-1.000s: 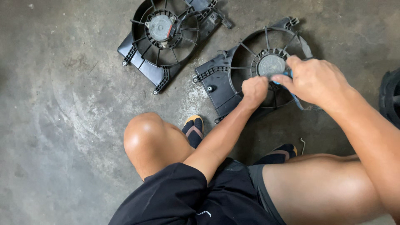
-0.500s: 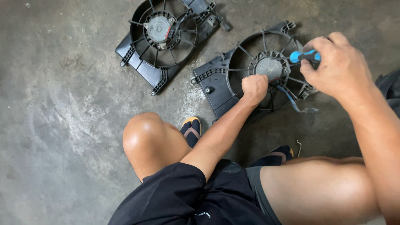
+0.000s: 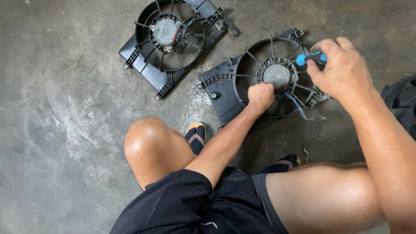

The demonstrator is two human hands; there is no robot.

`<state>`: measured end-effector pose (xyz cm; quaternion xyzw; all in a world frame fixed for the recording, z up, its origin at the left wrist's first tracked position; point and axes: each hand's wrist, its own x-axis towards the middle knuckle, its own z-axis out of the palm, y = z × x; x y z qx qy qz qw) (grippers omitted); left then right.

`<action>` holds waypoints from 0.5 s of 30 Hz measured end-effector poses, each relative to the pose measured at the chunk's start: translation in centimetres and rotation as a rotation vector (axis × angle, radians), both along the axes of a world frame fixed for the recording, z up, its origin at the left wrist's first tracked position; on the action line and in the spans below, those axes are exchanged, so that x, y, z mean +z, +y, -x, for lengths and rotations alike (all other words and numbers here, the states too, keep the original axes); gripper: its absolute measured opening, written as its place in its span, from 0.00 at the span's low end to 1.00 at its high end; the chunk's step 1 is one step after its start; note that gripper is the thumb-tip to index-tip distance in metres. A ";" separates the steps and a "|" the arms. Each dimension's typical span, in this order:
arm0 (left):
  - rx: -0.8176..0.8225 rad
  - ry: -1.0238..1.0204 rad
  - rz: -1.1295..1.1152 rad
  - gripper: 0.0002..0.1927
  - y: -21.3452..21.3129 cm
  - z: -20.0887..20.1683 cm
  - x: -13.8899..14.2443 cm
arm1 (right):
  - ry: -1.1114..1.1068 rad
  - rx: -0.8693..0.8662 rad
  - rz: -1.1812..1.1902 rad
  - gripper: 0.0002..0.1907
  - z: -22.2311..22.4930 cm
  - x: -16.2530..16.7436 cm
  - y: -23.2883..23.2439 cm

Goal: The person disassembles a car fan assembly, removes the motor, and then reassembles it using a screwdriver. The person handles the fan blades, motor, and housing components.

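Item 1: my left hand (image 3: 261, 96). It was closed in a fist on the near edge of the motor (image 3: 276, 74) at the hub of the nearer fan frame (image 3: 225, 93). What the fingers wrapped around, if anything, I could not tell, since the knuckles covered it.

Item 2: my right hand (image 3: 342, 71). It was closed around a screwdriver (image 3: 311, 58), whose blue and black handle stuck out of the fist toward the motor. The handle's tip lay just beside the motor's far right edge, above the thin spokes. The shaft and blade were hidden inside the grip.

Item 3: nearer fan frame. Black plastic, lying flat on the concrete floor (image 3: 65, 130), directly under both hands. The round grey motor sat in its centre ring, between my two fists. A blue wire (image 3: 297, 105) ran out from below the motor, just right of my left fist, to a small plug (image 3: 320, 118) on the floor.

Item 4: second fan frame (image 3: 147, 69). Same black kind, with its own grey motor, lying well apart from my left hand, beyond it and to its left, touched by neither hand.

Item 5: my knees and black shorts (image 3: 173, 203), nearer to me than both hands; my feet (image 3: 196, 136) in dark socks were planted just below the nearer frame.
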<state>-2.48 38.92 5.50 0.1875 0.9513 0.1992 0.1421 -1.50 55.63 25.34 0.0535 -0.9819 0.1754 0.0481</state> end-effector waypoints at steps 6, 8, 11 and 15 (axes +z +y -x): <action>0.726 -0.405 -0.795 0.16 -2.6 3.3 -2.0 | -0.014 0.019 -0.020 0.15 0.4 -1.0 -0.3; 0.811 -0.825 -1.177 0.13 -4.1 5.1 -2.5 | -0.026 0.030 0.003 0.15 0.6 -1.2 -0.8; 0.922 -1.106 -1.365 0.10 -5.8 6.6 -2.5 | -0.087 0.008 0.000 0.18 1.0 -1.4 -1.5; 0.794 -1.164 -1.419 0.17 -6.9 6.7 -1.3 | -0.098 0.010 -0.011 0.17 1.5 -1.3 -2.1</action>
